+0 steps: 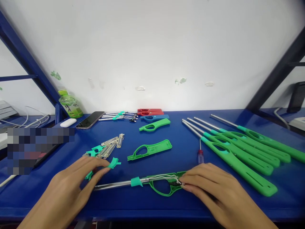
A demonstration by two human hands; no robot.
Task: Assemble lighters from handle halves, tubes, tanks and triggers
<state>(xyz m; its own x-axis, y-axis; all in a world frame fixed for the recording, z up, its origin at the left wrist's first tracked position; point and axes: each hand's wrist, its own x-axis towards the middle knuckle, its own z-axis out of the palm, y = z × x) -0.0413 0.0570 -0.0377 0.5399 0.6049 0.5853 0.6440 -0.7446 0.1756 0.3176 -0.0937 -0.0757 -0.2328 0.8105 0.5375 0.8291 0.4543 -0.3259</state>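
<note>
- The right hand rests at the inner end of an open lighter, thumb and finger close together beside a small black part; whether they pinch it or only press, I cannot tell.
- That open lighter lies between the two hands: a green handle half, a metal tube pointing left, a teal collar around the tube, and a white wire along the handle.
- The left hand is above the tube's far left end, thumb and forefinger nearly together, pinching a small teal piece.
- Just beyond the left hand lie more teal pieces and a pile of clear tanks.
- A screwdriver lies beyond the right hand, its shaft pointing away.
- Five green lighters lie on the right, tubes pointing toward the wall.
- In the middle, a handle shell lies inside up, with another green shell behind it.
- Farther back are a phone, metal rods, a blue handle and red handles.
- A green bottle stands by the white wall.
</note>
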